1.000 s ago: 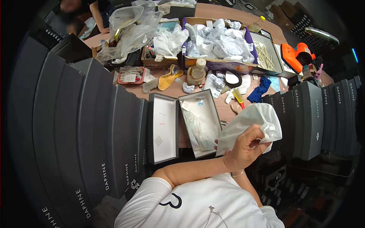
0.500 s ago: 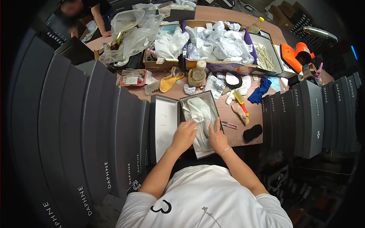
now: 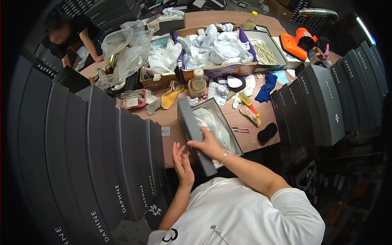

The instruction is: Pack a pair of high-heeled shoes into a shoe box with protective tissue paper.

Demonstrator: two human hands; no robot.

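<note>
A dark grey shoebox (image 3: 226, 122) stands open at the table's near edge, with white tissue paper (image 3: 210, 122) inside. Its lid (image 3: 189, 122) is raised steeply on the left side of the box. My right hand (image 3: 209, 145) reaches across the box and grips the lid's edge, fingers on the inner side and thumb over the rim. Left of the lid, my left hand (image 3: 182, 165) is raised with its fingers apart, holding nothing. Whatever lies under the tissue is hidden.
Stacked shoeboxes (image 3: 102, 155) wall in the left side, and more (image 3: 322, 106) stand on the right. Beyond are a carton of crumpled paper (image 3: 216, 73), a glass jar (image 3: 198, 81), a yellow brush (image 3: 247, 100) and pink-handled snips (image 3: 240, 130). A person (image 3: 77, 36) works at far left.
Both hands have left the tissue paper. The lid, lying flat at the left before, is now tilted up against the box in my right hand. My left hand has moved left and nearer.
</note>
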